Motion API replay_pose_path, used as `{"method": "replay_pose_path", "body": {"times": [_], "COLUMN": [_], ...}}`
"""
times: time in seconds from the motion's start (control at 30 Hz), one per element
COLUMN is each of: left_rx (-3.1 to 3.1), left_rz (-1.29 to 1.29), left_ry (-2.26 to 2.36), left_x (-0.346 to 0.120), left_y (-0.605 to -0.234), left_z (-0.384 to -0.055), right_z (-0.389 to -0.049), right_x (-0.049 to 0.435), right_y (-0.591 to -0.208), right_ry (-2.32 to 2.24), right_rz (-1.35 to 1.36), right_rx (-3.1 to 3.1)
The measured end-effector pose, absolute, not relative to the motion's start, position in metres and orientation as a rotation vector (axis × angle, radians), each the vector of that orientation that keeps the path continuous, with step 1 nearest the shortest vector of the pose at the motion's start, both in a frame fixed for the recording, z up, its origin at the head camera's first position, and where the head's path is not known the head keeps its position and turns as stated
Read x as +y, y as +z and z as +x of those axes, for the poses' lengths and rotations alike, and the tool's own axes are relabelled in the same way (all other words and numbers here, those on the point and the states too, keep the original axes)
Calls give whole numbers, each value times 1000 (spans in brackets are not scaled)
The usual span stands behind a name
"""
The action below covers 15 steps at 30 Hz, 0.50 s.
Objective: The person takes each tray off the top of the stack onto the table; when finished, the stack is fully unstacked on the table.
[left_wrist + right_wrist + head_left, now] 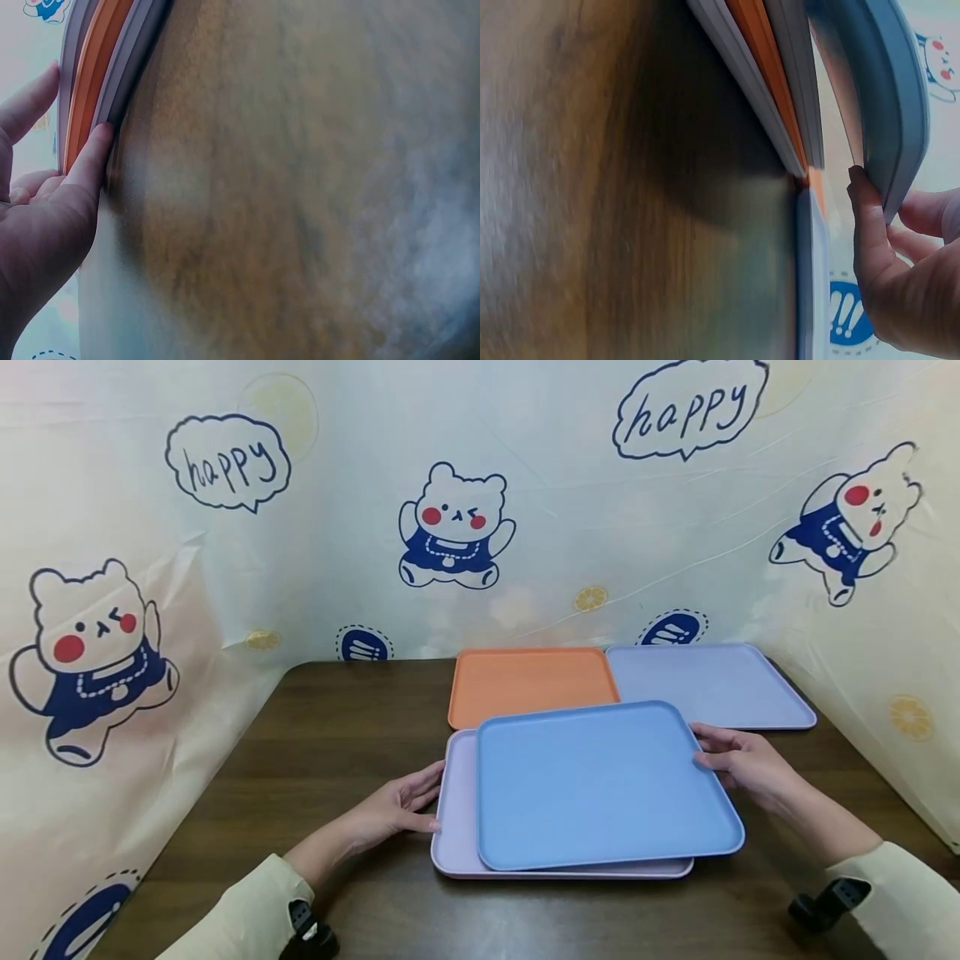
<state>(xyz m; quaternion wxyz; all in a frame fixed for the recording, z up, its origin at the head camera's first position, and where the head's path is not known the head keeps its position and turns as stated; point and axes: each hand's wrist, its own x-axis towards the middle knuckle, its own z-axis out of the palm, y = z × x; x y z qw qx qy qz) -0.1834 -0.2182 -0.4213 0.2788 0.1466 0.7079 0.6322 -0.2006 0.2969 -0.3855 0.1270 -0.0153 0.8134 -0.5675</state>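
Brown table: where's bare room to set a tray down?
On the table, the widest bare patch lies between the back orange tray, the left hand and the backdrop. Another strip fronts the lilac tray, between the sleeves. Crowded: centre and back right, where the blue tray overlaps the lilac one, with the periwinkle tray behind and the right hand.

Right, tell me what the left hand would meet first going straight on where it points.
The left hand would meet the left edge of the front lilac tray; it looks to be touching there, though exact contact is hard to judge.
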Motion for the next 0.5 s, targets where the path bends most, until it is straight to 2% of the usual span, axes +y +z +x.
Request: {"method": "replay_pose_path", "body": {"times": [0.5], "left_rx": [1890], "left_rz": [370], "left_ry": [1704], "left_x": [-219], "left_y": [-421], "left_z": [-184], "right_z": [-205], "right_x": [356], "right_y": [-382], "right_ry": [-1568], "right_rz": [52], "right_rx": [2481]}}
